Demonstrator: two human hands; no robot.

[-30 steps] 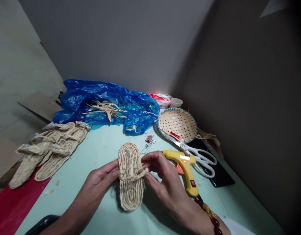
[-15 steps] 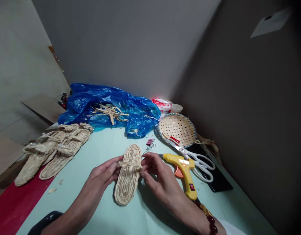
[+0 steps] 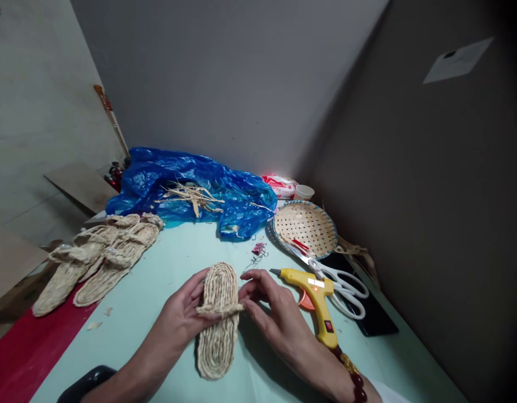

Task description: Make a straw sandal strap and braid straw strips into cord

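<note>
A small woven straw sandal sole (image 3: 218, 347) is held over the table, its long side running away from me. Across its middle lies a braided straw strap (image 3: 220, 309). My left hand (image 3: 185, 308) grips the sole's left edge, with the thumb by the strap and the fingers partly hidden behind. At the other edge, my right hand (image 3: 273, 313) pinches the strap's right end between thumb and fingers. Right of that hand lies a yellow glue gun (image 3: 315, 285) with an orange trigger. Beyond the sole rests a pink binder clip (image 3: 259, 248).
Finished straw sandals (image 3: 115, 254) lie at the left on a red sheet (image 3: 35, 341). A blue plastic bag (image 3: 191, 168) with straw strips (image 3: 193, 196) is at the back. White-handled scissors (image 3: 344, 285) lean from a woven basket (image 3: 306, 226) over a black tablet (image 3: 373, 313). Walls stand behind and right.
The sole has come nearer to me and turned more upright in view. My left thumb has shifted below the strap, and the strap now sits straighter across. My right fingers stay at its right end.
</note>
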